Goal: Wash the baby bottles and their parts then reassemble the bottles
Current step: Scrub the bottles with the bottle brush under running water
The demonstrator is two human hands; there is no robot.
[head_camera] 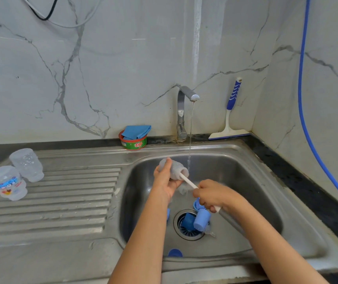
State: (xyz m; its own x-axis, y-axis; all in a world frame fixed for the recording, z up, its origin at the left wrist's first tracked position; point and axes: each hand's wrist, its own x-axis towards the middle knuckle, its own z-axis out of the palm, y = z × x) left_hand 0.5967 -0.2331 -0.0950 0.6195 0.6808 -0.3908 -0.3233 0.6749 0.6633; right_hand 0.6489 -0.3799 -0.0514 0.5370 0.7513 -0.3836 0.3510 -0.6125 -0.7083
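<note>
Over the sink basin (pixel 246 181), my left hand (pixel 165 177) grips a clear baby bottle (pixel 176 168) tilted on its side, its mouth facing right. My right hand (pixel 209 194) holds the white handle of a bottle brush (pixel 187 181) whose head is pushed inside that bottle. Two more clear bottles (pixel 27 165) (pixel 6 182) stand upside down on the ribbed drainboard at the left. Blue caps and rings (pixel 202 220) lie around the drain, with a clear nipple (pixel 210 231) beside them and another blue piece (pixel 175 253) near the front wall.
The tap (pixel 184 111) runs a thin stream into the basin just right of the held bottle. A green and red dish-soap tub (pixel 134 141) with a blue cloth on top sits behind the sink. A blue-handled squeegee (pixel 230 119) leans in the corner. A blue hose (pixel 305 99) hangs at right.
</note>
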